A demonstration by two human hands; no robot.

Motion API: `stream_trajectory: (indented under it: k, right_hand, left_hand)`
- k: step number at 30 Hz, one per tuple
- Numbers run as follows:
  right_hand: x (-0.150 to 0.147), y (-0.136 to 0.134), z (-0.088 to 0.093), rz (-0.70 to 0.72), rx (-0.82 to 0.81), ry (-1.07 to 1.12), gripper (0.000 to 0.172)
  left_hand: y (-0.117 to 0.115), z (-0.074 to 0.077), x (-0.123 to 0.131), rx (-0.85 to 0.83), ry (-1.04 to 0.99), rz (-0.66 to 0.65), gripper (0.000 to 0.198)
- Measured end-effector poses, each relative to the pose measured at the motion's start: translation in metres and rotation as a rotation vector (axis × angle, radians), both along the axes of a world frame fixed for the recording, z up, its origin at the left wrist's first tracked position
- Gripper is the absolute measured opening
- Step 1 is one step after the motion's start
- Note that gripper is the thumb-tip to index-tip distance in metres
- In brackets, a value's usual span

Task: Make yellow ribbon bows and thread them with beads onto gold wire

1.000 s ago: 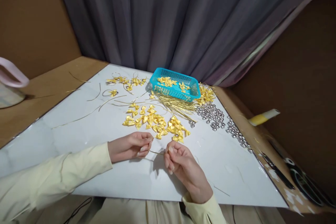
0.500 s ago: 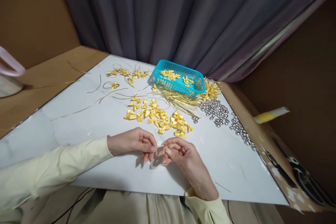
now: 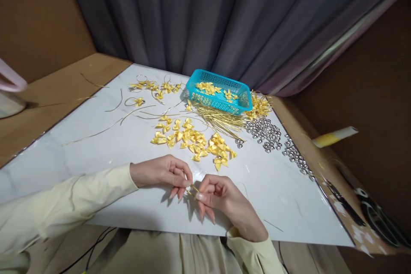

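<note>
Between my hands a short stretch of gold cord (image 3: 194, 188) shows, bent into what looks like a small loop. My left hand (image 3: 171, 176) pinches one side of it between thumb and fingers. On the other side my right hand (image 3: 213, 197) pinches it too, lower fingers hanging loose. Part of the cord is hidden by my fingertips. Just beyond the hands lies a pile of yellow ribbon bows (image 3: 192, 141). Behind those is a bundle of gold cords (image 3: 220, 119). To its right are many small silver beads (image 3: 265, 132).
A turquoise basket (image 3: 218, 100) holding some bows stands at the back. Bows with cord loops (image 3: 154, 86) lie back left, more (image 3: 258, 106) right of the basket. Scissors (image 3: 379, 218) and a black-handled tool (image 3: 345, 205) lie by the right edge. A pink-handled mug (image 3: 9, 94) stands left.
The gold cord now shows between my fingertips, where little could be made out before. My right hand has turned and dropped slightly; my left hand has barely moved.
</note>
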State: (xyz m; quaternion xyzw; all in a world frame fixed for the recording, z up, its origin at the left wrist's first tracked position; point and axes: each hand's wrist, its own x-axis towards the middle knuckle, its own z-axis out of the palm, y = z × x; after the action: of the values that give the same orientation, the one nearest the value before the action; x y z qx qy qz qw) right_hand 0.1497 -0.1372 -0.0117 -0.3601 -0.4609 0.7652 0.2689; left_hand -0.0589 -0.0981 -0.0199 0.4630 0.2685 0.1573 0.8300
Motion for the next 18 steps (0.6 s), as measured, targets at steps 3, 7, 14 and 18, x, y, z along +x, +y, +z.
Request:
stream_trajectory:
  k: [3,7,14,18]
  right_hand:
    - [0.0006,-0.0003,0.002,0.014,0.007,-0.031,0.029]
    - [0.0012,-0.0009,0.0047,0.011,-0.007,-0.04,0.027]
    - [-0.0006,-0.0023,0.0072,0.04,-0.029,-0.045,0.024]
    - [-0.0006,-0.0028,0.0064,0.048,-0.015,-0.048,0.023]
  left_hand:
    - [-0.0012,-0.0002,-0.0004,-0.002,-0.007,-0.036,0.028]
    - [-0.0015,0.001,0.0003,-0.009,0.018,-0.064,0.027]
    - [-0.0039,0.0001,0.0032,-0.045,0.047,-0.09,0.026]
    - [-0.0046,0.0001,0.0036,-0.039,0.063,-0.102,0.024]
